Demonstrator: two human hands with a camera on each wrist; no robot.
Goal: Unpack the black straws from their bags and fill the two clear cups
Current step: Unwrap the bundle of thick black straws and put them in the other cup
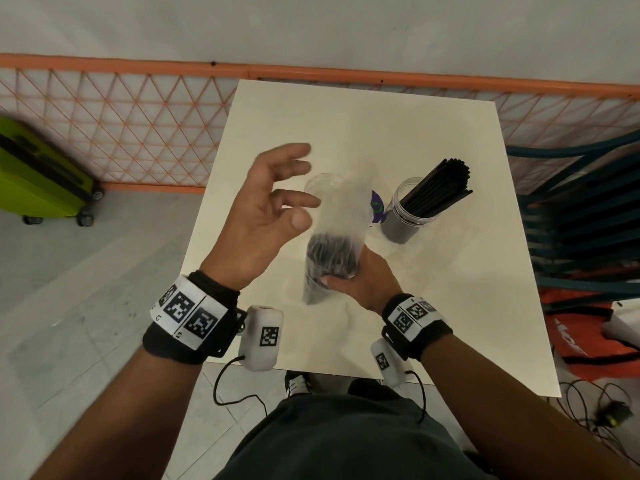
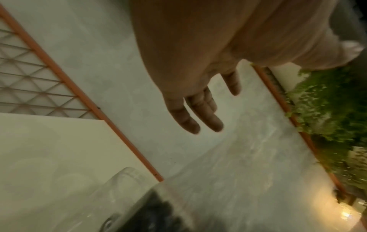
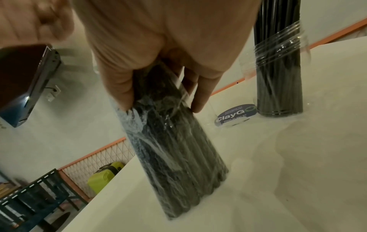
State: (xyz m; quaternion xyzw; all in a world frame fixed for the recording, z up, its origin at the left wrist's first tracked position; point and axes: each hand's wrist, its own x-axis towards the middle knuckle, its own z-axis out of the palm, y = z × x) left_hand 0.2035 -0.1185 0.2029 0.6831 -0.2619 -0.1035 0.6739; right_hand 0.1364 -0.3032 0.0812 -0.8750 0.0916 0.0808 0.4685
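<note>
A clear plastic bag of black straws [image 1: 332,252] stands upright and tilted on the white table [image 1: 460,306], its base on the tabletop [image 3: 178,150]. My right hand [image 1: 349,277] grips the bag around its middle, thumb on one side and fingers [image 3: 200,95] on the other. My left hand [image 1: 280,202] hovers open above and left of the bag top, fingers [image 2: 198,114] spread and holding nothing. An empty clear cup [image 1: 323,183] stands just behind the bag. To the right, a second clear cup [image 1: 410,211] holds a leaning bundle of black straws [image 1: 441,188].
A purple round sticker [image 1: 377,207] lies on the table between the cups. An orange mesh fence [image 1: 138,133] runs behind the table. A lime suitcase [image 1: 38,174] stands at the left. Stacked dark chairs [image 1: 581,220], an orange bag [image 1: 588,327] and floor cables [image 1: 588,410] are at the right.
</note>
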